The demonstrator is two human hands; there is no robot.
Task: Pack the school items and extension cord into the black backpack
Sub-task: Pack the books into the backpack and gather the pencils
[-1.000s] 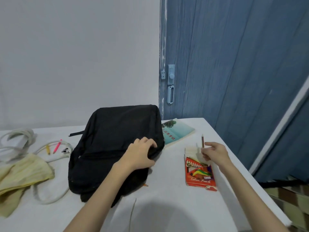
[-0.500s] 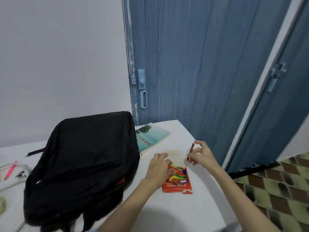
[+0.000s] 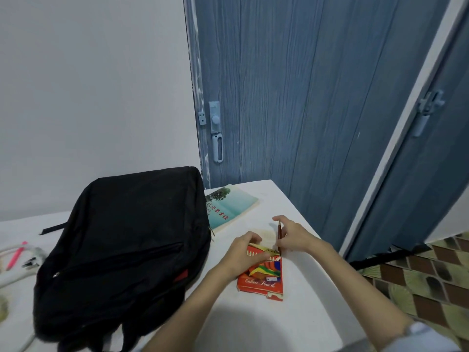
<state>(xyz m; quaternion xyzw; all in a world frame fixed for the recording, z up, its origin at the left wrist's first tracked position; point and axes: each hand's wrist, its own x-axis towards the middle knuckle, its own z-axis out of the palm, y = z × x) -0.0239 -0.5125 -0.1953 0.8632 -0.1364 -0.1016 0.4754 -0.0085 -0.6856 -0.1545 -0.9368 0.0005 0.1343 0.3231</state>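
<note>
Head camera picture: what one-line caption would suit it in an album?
Right hand slips a brown pencil into the colour pencil box steadied by the left hand, beside the black backpack.

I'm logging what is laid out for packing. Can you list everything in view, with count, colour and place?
backpack: one, black, lying flat on the table's left half
book: one, teal cover, far side of the table, just right of the backpack
pencil box: one, red-orange, near the table's right edge, top flap open
pencil: one, brown, at the box's open top
pen: one, pink, far left edge
cord: one, white, far left, partly out of view
table: one, white
door: blue, behind the table
left hand: holds the box's top
right hand: pinches the pencil
</note>
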